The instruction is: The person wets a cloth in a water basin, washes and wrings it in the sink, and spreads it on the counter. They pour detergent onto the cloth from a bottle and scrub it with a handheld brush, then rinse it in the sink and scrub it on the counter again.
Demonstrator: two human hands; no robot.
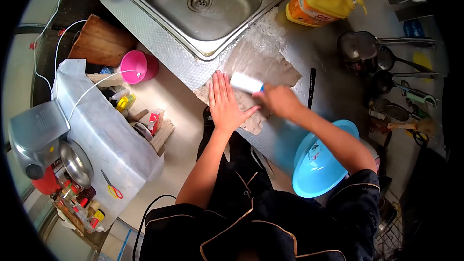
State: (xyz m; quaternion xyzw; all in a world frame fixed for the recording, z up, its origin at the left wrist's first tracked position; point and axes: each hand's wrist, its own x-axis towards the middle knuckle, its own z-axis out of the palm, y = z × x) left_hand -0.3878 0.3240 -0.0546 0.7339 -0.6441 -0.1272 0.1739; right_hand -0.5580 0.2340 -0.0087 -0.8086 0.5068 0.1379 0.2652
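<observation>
A wet grey-brown cloth (pixel 270 67) with uneven edges lies spread on the metal counter, foam along its far side. My left hand (pixel 225 102) presses flat on it, fingers stretched out and thumb apart. In my right hand (pixel 280 100) is a white scrub brush (pixel 246 83), blue where it meets the fingers. The brush is smeared by motion and sits over the cloth, just right of my left fingertips. Whether its underside touches the cloth, I cannot tell.
Beyond the cloth is a steel sink (pixel 193 14); a yellow pump bottle (pixel 316 7) stands to its right. A blue basin (pixel 314 164) is below my right forearm. Ladles and pans (pixel 360 48) hang at right. A pink bucket (pixel 140 66) and scissors (pixel 112 186) are at left.
</observation>
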